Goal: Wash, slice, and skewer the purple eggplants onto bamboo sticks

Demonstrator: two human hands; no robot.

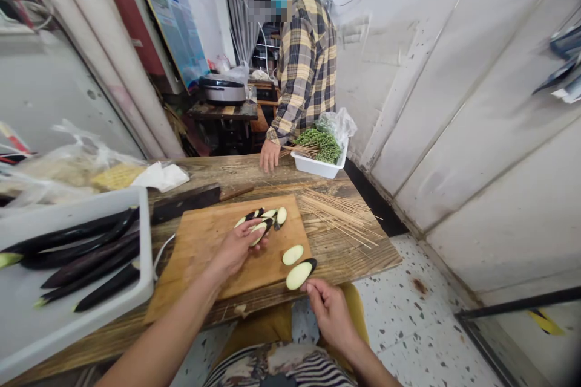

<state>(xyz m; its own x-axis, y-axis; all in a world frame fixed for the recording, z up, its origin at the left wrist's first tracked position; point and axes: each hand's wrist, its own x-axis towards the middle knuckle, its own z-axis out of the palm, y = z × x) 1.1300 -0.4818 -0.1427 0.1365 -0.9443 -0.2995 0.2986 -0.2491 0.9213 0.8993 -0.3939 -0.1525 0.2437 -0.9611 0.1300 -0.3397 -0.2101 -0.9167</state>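
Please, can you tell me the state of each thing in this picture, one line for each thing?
Left hand: resting on eggplant slices
Right hand: fingertips touching a separate eggplant slice
Whole eggplants: uncut, in a white tray
Knife: lying flat
Bamboo skewers: loose, spread out

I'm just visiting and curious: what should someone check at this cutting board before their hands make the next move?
1. Wooden cutting board lying flat on the plank table: ok.
2. Dark-bladed knife lying beyond the board, away from both hands: ok.
3. Knife's edge sharp: cannot tell.
4. Left hand on the eggplant slices, all over the board: ok.
5. Right hand holding one eggplant slice firmly: ok.
6. Bamboo skewers on the table gathered neatly: not ok, they lie loose and splayed.
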